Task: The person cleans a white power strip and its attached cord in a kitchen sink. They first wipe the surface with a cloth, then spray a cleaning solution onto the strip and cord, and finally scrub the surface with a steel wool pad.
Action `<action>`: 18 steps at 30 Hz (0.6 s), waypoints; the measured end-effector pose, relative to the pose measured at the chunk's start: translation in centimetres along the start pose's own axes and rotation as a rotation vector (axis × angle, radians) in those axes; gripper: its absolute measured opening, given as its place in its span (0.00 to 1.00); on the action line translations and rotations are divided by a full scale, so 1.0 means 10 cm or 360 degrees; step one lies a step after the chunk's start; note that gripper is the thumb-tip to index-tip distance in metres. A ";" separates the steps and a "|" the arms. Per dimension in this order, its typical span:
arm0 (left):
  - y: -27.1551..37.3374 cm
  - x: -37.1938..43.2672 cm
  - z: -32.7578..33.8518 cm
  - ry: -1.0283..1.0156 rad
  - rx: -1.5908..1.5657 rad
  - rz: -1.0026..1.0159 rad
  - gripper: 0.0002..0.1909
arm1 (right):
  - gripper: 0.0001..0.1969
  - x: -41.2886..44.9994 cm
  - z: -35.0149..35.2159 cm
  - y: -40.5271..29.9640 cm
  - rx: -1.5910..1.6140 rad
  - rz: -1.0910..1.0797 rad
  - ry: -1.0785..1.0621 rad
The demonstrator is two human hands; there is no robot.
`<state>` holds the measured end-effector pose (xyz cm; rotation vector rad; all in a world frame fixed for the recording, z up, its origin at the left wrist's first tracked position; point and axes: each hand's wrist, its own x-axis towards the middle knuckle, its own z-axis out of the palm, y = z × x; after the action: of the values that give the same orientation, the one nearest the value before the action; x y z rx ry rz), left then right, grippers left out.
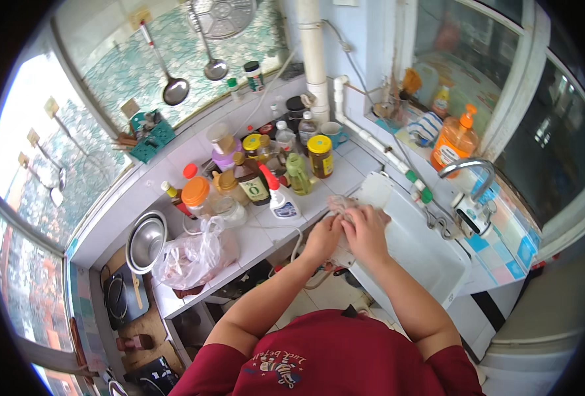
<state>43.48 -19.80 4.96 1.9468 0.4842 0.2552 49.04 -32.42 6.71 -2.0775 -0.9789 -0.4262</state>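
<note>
Both hands meet over the left end of a white sink (421, 247), gripping a crumpled pinkish-grey cloth (344, 204). My left hand (324, 237) pinches its near side, fingertips against the other hand. My right hand (366, 232) closes over the middle of the cloth, with part of it poking out beyond the fingers to the right. Below the hands some of the cloth hangs by the sink's edge. A white spray bottle with a red nozzle (285, 204) stands on the tiled counter to the left of the hands.
Bottles and jars, among them a yellow-lidded jar (320, 161), crowd the counter's back. A plastic bag (188, 260) and metal bowls (146, 242) lie left. A chrome faucet (485, 173) and an orange pump bottle (453, 143) stand right. A hose (297, 242) hangs over the counter edge.
</note>
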 end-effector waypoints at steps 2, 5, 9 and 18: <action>-0.19 0.06 0.05 -0.0024 -0.0014 -0.0073 0.25 | 0.13 -0.10 0.01 -0.06 0.0070 0.0046 -0.0042; -0.14 0.07 0.04 -0.0019 -0.0188 -0.0196 0.26 | 0.12 -0.02 0.00 -0.11 0.0202 0.0063 -0.0138; 0.13 0.17 0.05 0.0154 -0.0406 -0.0018 0.29 | 0.13 0.15 -0.10 -0.14 0.0049 -0.0062 -0.0043; 0.17 0.37 -0.34 0.0346 -0.0543 0.0115 0.34 | 0.27 0.54 0.19 0.16 0.0226 -0.0198 0.0270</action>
<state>45.87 -15.92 7.81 1.6119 0.4774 0.5633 53.67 -28.89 7.83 -1.8285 -1.0096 -0.5707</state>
